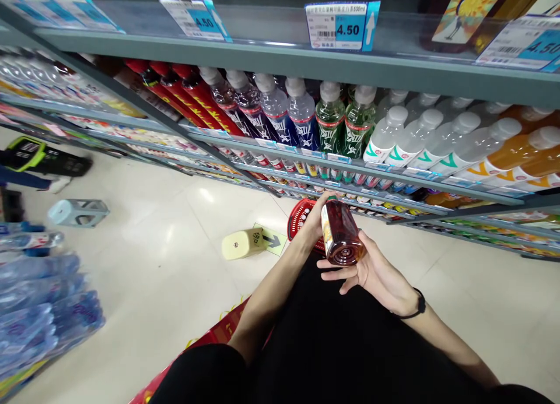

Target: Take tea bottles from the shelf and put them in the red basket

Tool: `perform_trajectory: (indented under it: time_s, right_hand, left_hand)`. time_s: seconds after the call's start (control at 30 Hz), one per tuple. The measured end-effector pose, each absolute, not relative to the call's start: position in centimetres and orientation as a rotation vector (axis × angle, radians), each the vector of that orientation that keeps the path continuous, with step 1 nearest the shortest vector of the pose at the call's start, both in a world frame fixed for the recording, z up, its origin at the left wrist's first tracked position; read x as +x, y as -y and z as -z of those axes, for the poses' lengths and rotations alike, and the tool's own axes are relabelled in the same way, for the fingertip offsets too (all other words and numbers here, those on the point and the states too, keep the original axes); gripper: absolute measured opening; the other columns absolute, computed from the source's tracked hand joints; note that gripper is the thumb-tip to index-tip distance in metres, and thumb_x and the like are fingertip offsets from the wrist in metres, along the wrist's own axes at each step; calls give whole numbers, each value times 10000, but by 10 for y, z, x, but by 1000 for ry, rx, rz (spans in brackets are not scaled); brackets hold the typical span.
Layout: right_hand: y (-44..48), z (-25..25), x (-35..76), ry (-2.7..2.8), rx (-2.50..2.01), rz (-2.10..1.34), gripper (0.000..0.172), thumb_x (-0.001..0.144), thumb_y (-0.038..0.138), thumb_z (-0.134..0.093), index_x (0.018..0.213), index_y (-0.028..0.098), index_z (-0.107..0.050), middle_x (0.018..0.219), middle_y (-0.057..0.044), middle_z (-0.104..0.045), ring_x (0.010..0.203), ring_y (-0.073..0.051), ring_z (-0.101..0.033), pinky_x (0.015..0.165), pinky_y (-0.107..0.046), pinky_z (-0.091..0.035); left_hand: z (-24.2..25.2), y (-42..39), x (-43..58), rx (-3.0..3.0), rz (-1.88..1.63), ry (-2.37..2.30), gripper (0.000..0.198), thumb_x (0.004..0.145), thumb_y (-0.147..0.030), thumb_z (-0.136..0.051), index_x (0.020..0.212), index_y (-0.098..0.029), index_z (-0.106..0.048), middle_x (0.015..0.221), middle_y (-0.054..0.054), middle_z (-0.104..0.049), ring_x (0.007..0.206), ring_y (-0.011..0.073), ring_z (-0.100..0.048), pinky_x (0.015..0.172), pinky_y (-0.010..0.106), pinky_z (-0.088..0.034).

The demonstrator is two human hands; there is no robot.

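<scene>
A bottle of dark reddish-brown drink [342, 234] is tilted in front of my body, its clear base toward me and its label on the left side. My left hand [315, 220] is closed round its upper end, near the cap. Against the lower right side of the bottle rests my right hand [371, 270], its thumb on the bottle near the base and its other fingers spread below. A black band circles my right wrist. Behind and below the bottle, a red basket [300, 217] is partly hidden by my left hand.
Shelves [271, 54] of bottled drinks run across the front, with price tags on the upper edge. A yellow stool [242, 243] and a light blue stool [79, 212] stand on the floor. Wrapped water bottles [48, 311] are stacked at left. A person's leg [26, 178] shows at far left.
</scene>
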State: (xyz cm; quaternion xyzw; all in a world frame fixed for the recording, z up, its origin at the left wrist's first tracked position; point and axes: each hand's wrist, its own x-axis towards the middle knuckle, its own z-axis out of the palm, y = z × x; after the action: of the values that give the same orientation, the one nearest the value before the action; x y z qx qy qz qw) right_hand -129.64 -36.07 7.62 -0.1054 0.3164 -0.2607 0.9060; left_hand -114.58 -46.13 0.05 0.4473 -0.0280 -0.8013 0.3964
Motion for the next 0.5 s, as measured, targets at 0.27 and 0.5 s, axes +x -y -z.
perform_trajectory:
  time_s: [0.27, 0.5]
  right_hand:
    - [356, -48, -1295, -618, -237, 607, 507, 1031, 534, -624, 1324, 125, -689, 1254, -211, -749, 1170, -339, -736, 722, -325, -653]
    - [368, -16, -1290, -787, -140, 728, 352, 1017, 504, -648, 1175, 193, -696, 1087, -106, -794, 962, -281, -767, 658, -380, -673]
  left_hand:
    - [-47, 477, -1119, 760, 1709, 350, 440, 854, -453, -712, 1203, -185, -717, 922, 20, -688, 793, 161, -672, 809, 302, -589]
    - [-69, 463, -1119, 767, 1548, 695, 537, 823, -552, -852, 1218, -208, -732, 1033, 69, -707, 906, 211, -699, 911, 367, -595]
